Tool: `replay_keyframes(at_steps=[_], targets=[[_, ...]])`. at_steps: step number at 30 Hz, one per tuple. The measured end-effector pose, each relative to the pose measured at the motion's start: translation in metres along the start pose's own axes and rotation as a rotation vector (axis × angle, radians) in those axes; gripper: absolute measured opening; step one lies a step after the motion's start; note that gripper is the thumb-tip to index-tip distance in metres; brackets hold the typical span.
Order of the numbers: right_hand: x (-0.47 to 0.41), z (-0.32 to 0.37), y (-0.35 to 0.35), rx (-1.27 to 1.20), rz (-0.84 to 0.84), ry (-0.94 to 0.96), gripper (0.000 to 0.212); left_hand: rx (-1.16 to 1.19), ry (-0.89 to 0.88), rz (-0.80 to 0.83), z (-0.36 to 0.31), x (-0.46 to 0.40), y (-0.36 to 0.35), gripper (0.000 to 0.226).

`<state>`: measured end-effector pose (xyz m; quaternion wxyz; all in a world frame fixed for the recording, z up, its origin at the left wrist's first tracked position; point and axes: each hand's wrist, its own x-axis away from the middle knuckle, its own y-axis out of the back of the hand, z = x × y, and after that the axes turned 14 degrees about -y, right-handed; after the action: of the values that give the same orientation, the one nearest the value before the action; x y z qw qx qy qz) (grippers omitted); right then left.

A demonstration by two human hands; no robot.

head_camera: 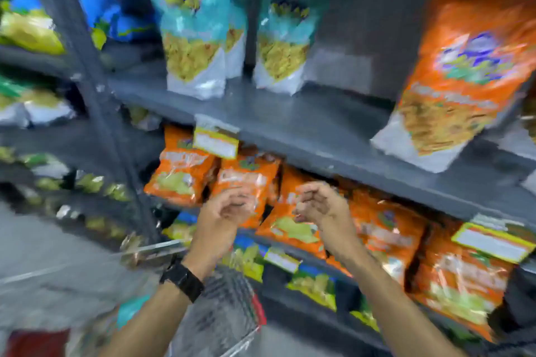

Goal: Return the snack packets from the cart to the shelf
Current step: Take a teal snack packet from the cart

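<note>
Both hands were raised in front of the lower shelf (319, 151) and neither gripped anything. The left hand (223, 211), a black watch (182, 280) on its wrist, had loosely curled fingers just before a small orange packet (246, 182), though the blur hid whether they touched it. The right hand (319, 206) was likewise half-curled and empty, in front of the neighbouring orange packets (293, 226).

Judging by this, a packet had probably just been set among the orange row, so the task looked partly done. The wire cart (220, 307) stood low between the forearms; a teal shape (127, 310) near its left side may have been a packet yet to go back, but the blur left that unsure.

The orange packets looked small, glossy and crinkly, leaning against one another below a yellow-edged price tag (216, 143). On the shelf above stood tall teal bags (188, 23) and a large orange bag (464, 72), well apart.
</note>
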<state>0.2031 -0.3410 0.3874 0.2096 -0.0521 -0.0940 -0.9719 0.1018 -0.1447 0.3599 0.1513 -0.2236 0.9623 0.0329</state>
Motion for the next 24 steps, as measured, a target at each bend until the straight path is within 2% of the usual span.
replay_keyframes(at_steps=[2,5,8,11,12,14,17,18,19,20,22,23,24], targets=[[-0.011,-0.046,-0.058,0.075,0.128,-0.166,0.029,-0.036,0.131,-0.087,0.055,0.034,0.048,0.022],[-0.022,-0.12,-0.142,0.223,0.339,-0.41,0.025,-0.084,0.356,-0.252,0.136,0.089,0.121,0.026],[-0.024,-0.193,-0.214,0.372,0.513,-0.653,0.036,-0.101,0.592,-0.37,0.201,0.142,0.186,0.021],[-0.026,-0.273,-0.273,0.494,0.631,-0.861,0.056,-0.091,0.816,-0.514,0.265,0.186,0.242,0.034],[-0.027,-0.302,-0.289,0.516,0.655,-0.91,0.054,-0.115,0.907,-0.528,0.289,0.201,0.258,0.037],[-0.027,-0.344,-0.32,0.51,0.646,-1.017,0.039,-0.143,1.064,-0.528,0.336,0.227,0.282,0.045],[-0.023,-0.401,-0.351,0.563,0.531,-1.111,0.037,-0.179,1.242,-0.435,0.393,0.251,0.294,0.055],[-0.022,-0.416,-0.358,0.584,0.51,-1.12,0.051,-0.127,1.256,-0.403,0.409,0.257,0.294,0.048],[-0.021,-0.428,-0.365,0.623,0.513,-1.106,0.072,-0.087,1.253,-0.333,0.42,0.258,0.293,0.032],[-0.018,-0.43,-0.373,0.613,0.499,-1.116,0.084,-0.052,1.206,-0.32,0.432,0.261,0.291,0.017],[-0.017,-0.441,-0.388,0.573,0.442,-1.159,0.075,0.287,1.16,-0.59,0.447,0.259,0.282,0.022],[-0.016,-0.443,-0.396,0.569,0.418,-1.169,0.064,0.371,1.189,-0.605,0.449,0.259,0.277,0.026],[-0.017,-0.449,-0.4,0.547,0.406,-1.184,0.05,0.328,1.235,-0.541,0.446,0.256,0.277,0.026]])
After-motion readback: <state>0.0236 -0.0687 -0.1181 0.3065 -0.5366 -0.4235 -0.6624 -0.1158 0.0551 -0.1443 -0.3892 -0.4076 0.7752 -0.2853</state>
